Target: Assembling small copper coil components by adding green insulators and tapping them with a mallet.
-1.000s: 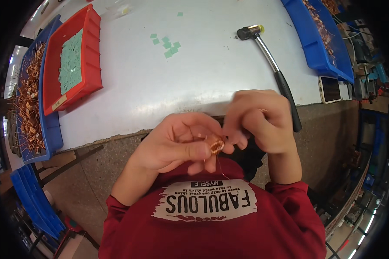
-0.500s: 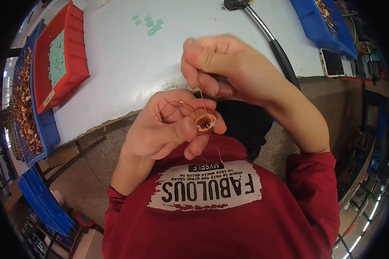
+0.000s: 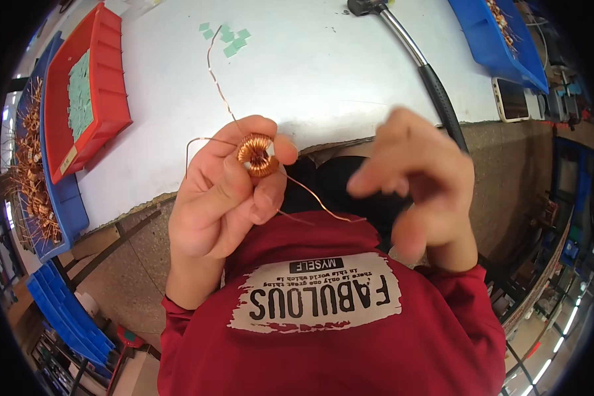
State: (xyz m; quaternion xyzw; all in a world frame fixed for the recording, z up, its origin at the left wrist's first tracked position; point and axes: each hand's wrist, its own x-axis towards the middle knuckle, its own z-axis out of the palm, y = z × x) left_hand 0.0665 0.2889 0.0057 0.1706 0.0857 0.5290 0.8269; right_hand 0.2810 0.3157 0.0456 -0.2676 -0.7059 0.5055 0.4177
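Between the fingers and thumb of my left hand [image 3: 211, 198] is a ring-shaped coil [image 3: 257, 156] wound with copper wire. Several loose wire ends stick out of it: a long one rises over the table, a bent one goes left, and others run down to the right across my shirt. My right hand [image 3: 422, 178] is apart from the coil, to its right, blurred by motion. Its thumb and fingers are spread, and nothing shows between them.
A red bin [image 3: 102, 99] of green paper pieces sits at the left on a blue tray [image 3: 72, 204] full of copper coils. Small green squares [image 3: 233, 45] lie on the white table [image 3: 158, 79]. On the right are a hammer [image 3: 435, 92], a phone [image 3: 510, 99] and a blue bin [image 3: 492, 43].
My right hand has let go of the wire it was drawing up and swung down to the right. My left hand has moved left and up a little with the coil, which has turned.
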